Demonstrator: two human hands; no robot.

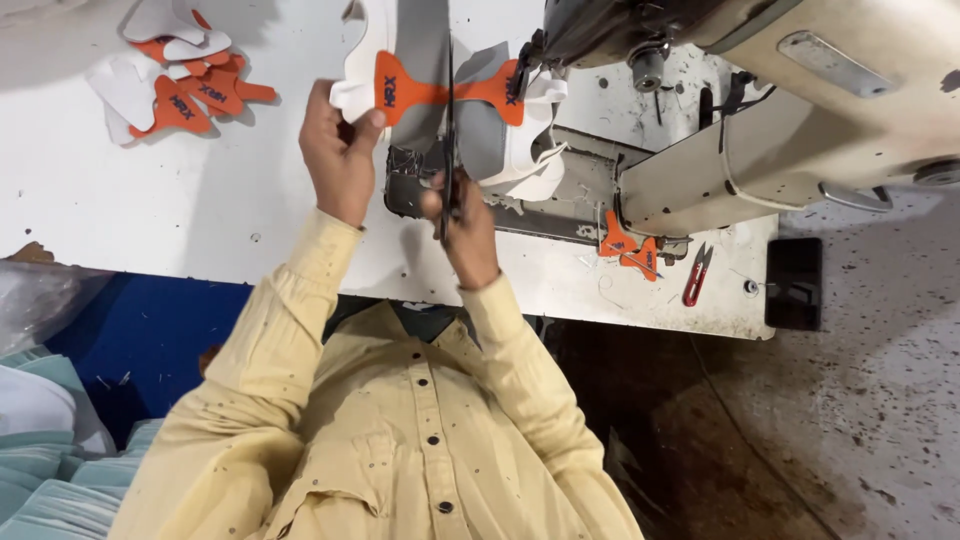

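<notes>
Left hand [338, 150], upper centre of frame: grip closed, thumb and fingers pinching the left edge of a flat shoe-upper piece [440, 90] of white and grey fabric, crossed by a bright orange strip with flared ends. The piece is held up above the white worktop [150, 200], just left of the sewing machine.

Right hand [462, 215], just below the piece: grip closed around the handles of dark metal scissors [449, 130]. The long thin blades run straight up across the grey panel and the orange strip (how far apart the blades stand, cannot tell).

Upper left of frame: loose pile of cut pieces [180, 75], white and orange, same flared shape, lying flat. Right half: cream-coloured sewing machine [780, 120], smooth worn casing. Small red thread snips [696, 275] lie near the worktop's right edge, beside orange scraps [628, 248]. Pale yellow buttoned shirt [400, 440] fills the bottom centre.
</notes>
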